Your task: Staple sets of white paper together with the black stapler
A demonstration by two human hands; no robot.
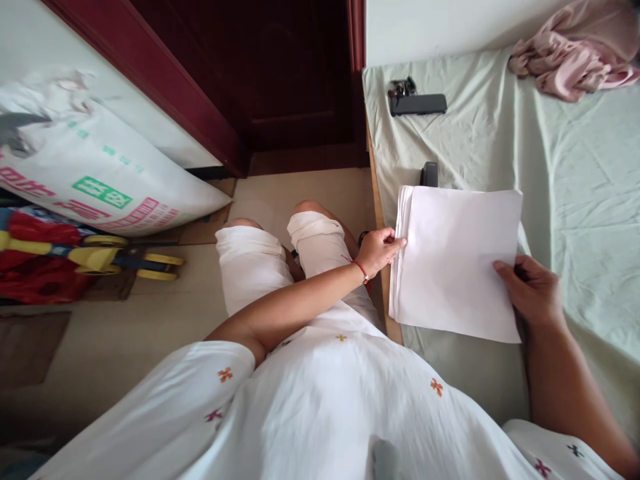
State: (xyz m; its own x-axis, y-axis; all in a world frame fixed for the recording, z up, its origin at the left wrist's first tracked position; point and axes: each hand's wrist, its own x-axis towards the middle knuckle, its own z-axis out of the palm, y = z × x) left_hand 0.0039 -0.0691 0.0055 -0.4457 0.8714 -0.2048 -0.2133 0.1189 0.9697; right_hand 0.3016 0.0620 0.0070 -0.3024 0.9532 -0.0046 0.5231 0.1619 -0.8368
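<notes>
A stack of white paper sheets (457, 260) is held over the edge of the cloth-covered surface, its sheets slightly fanned along the left side. My left hand (379, 255) pinches that left edge, thumb on top. On the opposite edge my right hand (535, 287) grips the stack, thumb on the upper face and the other fingers partly hidden beneath it. Just beyond the paper lies a small dark object, perhaps a stapler (429, 174), partly covered by the sheets.
The pale green sheet (590, 180) carries a black case-like object (418, 104) and a crumpled pink cloth (575, 53) farther back. To the left, a large printed white sack (110, 167) leans by a yellow-wheeled toy (105, 255). A dark red door (295, 73) stands ahead.
</notes>
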